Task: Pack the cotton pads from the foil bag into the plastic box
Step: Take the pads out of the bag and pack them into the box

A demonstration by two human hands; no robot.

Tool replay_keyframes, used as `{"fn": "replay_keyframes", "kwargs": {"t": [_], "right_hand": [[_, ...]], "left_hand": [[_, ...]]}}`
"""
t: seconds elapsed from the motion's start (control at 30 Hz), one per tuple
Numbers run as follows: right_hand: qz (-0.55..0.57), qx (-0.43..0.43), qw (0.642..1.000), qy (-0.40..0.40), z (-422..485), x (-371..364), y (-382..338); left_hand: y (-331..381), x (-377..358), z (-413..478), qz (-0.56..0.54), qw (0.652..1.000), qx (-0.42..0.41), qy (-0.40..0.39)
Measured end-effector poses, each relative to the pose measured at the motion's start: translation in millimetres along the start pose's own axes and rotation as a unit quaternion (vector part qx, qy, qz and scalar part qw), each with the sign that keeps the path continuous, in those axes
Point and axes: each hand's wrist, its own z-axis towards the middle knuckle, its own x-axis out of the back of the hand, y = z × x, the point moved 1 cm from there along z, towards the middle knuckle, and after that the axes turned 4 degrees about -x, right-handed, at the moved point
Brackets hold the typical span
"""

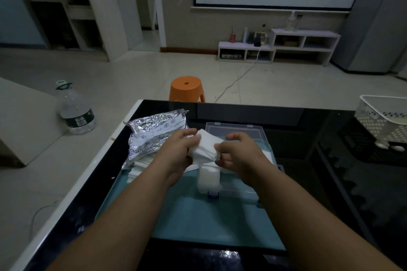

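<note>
Left hand [176,149] and right hand [240,154] clamped on cotton pad stack [206,149]; edges should be squared before lowering flat into plastic box [242,191].

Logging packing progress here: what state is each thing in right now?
Foil bag: lying flat, open at its near end, pads spilling out.
Plastic box: open, lid tilted back.
Packed pads: one stack standing in the box.
Held pads: stack above the box, in both hands.
Left hand: grips the held pads.
Right hand: pinches the held pads.
Water bottle: upright, capped.
</note>
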Motion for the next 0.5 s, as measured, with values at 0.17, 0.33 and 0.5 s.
{"fn": "replay_keyframes", "kwargs": {"t": [0.17,0.33,0.5], "right_hand": [[0.145,0.000,0.989,0.005,0.6,-1.1,0.3],[0.177,-0.022,0.984,-0.016,1.7,-10.0,5.5],[0.119,-0.033,0.991,-0.042,-2.9,-10.3,5.1]], "left_hand": [[-16.9,-6.9,3.9,-0.165,0.985,0.027,0.043],[-25.1,-24.6,-3.9,-0.190,0.982,-0.016,0.006],[-22.7,-21.6,-4.5,-0.241,0.970,-0.017,0.005]]}}
